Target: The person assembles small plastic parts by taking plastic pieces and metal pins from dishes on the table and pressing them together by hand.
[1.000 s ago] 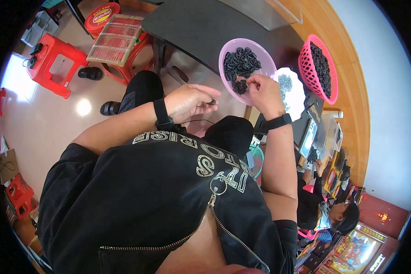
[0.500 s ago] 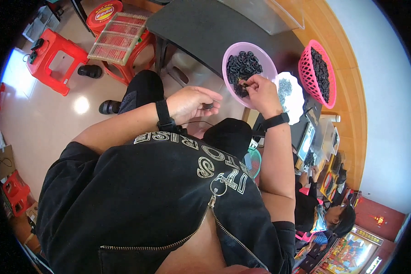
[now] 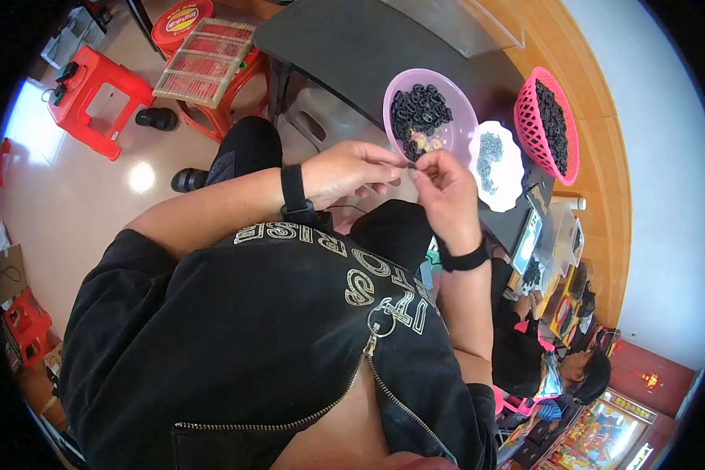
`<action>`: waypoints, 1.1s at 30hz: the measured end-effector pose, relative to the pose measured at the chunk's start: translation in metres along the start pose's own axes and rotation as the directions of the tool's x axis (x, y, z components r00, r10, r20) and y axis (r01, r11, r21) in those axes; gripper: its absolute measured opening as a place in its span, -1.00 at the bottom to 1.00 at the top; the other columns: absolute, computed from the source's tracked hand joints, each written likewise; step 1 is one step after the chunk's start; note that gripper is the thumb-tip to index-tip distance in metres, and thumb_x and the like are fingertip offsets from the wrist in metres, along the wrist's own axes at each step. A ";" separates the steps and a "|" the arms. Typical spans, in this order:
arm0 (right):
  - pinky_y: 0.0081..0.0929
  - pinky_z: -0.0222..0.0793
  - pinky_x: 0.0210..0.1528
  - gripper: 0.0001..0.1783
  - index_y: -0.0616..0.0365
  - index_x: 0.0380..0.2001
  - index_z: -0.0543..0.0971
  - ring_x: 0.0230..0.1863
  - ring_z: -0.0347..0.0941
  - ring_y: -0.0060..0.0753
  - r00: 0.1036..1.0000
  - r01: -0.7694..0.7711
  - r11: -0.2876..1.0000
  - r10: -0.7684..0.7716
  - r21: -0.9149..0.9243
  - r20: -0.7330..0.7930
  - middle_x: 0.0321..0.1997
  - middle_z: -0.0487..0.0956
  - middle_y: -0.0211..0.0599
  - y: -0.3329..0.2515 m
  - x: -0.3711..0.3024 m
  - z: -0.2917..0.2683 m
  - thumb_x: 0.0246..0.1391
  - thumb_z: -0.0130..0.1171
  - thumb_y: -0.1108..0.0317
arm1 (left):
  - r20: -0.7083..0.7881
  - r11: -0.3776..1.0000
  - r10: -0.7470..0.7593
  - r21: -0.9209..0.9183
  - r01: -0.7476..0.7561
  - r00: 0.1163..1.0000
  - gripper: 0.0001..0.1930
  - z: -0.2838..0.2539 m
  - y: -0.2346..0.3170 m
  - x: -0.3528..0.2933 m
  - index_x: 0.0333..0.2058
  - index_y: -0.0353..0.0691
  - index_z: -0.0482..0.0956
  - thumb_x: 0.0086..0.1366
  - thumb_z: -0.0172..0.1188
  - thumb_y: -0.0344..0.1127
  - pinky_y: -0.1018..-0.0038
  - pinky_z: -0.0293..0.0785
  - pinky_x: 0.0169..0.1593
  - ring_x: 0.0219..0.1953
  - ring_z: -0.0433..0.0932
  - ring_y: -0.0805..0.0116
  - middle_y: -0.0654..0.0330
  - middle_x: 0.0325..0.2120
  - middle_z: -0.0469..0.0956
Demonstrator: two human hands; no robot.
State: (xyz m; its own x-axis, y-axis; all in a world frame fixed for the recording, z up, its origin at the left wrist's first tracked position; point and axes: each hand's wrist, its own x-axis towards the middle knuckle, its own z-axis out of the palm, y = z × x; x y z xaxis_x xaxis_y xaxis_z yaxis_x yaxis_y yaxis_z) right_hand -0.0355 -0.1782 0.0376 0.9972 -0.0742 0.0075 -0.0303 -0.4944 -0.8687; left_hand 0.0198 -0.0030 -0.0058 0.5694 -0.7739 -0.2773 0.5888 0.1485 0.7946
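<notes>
My left hand (image 3: 351,171) and my right hand (image 3: 449,192) meet at the fingertips by the near rim of a purple bowl (image 3: 465,117). Pinched between them is a small black piece (image 3: 411,165), mostly covered by the fingers, so its shape is unclear. Black oval rings (image 3: 423,108) are heaped in the bowl, with a few yellowish bits (image 3: 424,143) uncovered at its near side. To the right of the bowl, a white scalloped plate (image 3: 511,168) carries a spread of small silvery pieces (image 3: 489,153).
A pink lattice basket (image 3: 527,125) of black parts leans at the right of the dark table (image 3: 329,47). Red stools (image 3: 98,102) stand on the floor at far left, one under a bamboo rack (image 3: 205,63). Another person (image 3: 525,352) sits at lower right.
My right hand has come out of the purple bowl toward me. My left hand has moved right to meet it, and yellowish bits in the bowl are now uncovered.
</notes>
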 end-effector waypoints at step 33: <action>-0.75 0.26 -0.23 -0.85 0.24 -0.30 0.52 -0.34 0.36 -0.72 0.987 -0.008 0.881 0.083 0.473 -0.139 -0.40 0.49 -0.49 0.027 -0.084 0.003 -0.01 0.12 0.59 | 0.083 0.961 -0.018 0.277 -0.006 0.996 -0.87 0.031 -0.025 -0.014 -0.29 -0.32 0.54 0.19 0.11 -0.44 0.71 0.37 -0.43 -0.50 0.43 0.62 0.31 -0.49 0.52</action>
State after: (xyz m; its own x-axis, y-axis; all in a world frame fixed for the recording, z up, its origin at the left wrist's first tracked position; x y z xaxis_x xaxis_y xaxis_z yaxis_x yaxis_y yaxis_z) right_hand -0.1198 -0.1830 0.0124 0.9720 -0.2348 0.0041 -0.0019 -0.0253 -0.9997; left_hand -0.0205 -0.0153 -0.0055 0.5093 -0.8247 -0.2459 0.4036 -0.0234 0.9146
